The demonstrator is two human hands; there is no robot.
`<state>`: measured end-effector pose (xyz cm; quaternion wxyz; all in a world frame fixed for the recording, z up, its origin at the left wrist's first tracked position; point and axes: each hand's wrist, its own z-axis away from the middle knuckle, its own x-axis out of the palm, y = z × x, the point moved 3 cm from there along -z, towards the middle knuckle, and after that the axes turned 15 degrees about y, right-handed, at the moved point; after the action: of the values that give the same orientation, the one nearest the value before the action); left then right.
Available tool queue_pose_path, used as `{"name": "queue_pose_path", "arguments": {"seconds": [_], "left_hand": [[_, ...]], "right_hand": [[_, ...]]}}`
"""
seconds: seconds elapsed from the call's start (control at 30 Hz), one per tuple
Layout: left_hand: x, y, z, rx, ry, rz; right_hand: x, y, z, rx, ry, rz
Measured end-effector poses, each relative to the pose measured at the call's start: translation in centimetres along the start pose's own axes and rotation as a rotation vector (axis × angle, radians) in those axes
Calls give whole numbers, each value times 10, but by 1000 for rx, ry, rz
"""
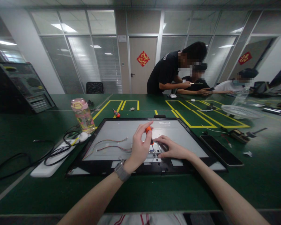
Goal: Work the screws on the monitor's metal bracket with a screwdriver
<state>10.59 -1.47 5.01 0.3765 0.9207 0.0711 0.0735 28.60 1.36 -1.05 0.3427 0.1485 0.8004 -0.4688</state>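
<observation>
A flat monitor panel (121, 129) in a black frame lies face down on the green table, with thin wires (107, 144) running across its grey back. My left hand (138, 148) is closed around an orange-handled screwdriver (149, 131), held upright with its tip down on a small part near the panel's lower middle. My right hand (172, 148) rests on the panel just right of the tip, fingers curled and pressed down beside the small part. A watch sits on my left wrist.
A pink-lidded bottle (83, 115) stands at the left, by black cables (51, 150) and a white strip. A dark phone-like slab (221, 150) lies right of the panel. A computer case (21, 86) sits far left. Three people work at the far right of the table.
</observation>
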Motion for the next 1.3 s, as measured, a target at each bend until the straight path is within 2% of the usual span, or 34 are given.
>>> {"name": "queue_pose_path", "arguments": {"seconds": [0.1, 0.33, 0.63, 0.93, 1.13, 1.3], "left_hand": [[-1, 4, -1, 56, 22, -48], [-2, 7, 0, 44, 4, -45], [-1, 3, -1, 109, 95, -108], [0, 2, 0, 11, -23, 13], [0, -1, -1, 22, 32, -44], [0, -4, -1, -66, 18, 27]], "right_hand": [[0, 1, 0, 2, 4, 5], [0, 0, 0, 13, 4, 6], [0, 2, 0, 21, -5, 10], [-1, 0, 0, 8, -10, 2], [0, 0, 0, 20, -4, -6], [0, -2, 1, 38, -10, -11]]}}
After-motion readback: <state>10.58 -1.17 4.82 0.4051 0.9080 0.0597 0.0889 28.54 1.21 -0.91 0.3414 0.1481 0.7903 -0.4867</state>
